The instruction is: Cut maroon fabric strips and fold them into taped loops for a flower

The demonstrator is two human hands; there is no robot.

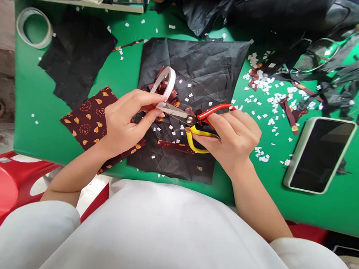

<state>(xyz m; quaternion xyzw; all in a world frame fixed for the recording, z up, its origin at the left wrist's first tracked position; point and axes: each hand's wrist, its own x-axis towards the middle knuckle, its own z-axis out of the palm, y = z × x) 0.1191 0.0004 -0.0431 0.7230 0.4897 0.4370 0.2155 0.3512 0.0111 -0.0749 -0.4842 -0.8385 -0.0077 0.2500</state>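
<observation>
Scissors (190,119), one pair, are held over the table (39,138), gripped in the right hand (237,134); their blades reach the left hand (131,121), which pinches one white tape roll (171,83) at its lower edge. From the scissors, glasses (316,57) lie at two o'clock, beyond white scraps (264,83) too many to count. One phone (319,155) lies just past three, patterned cloth (89,114) at nine, another tape roll (35,45) at ten. One black sheet (196,64) lies beneath, cluttered with brown scraps (174,145).

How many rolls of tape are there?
2: one white tape roll at the left hand, another roll lying far left on the green table. Others may be hidden.
</observation>
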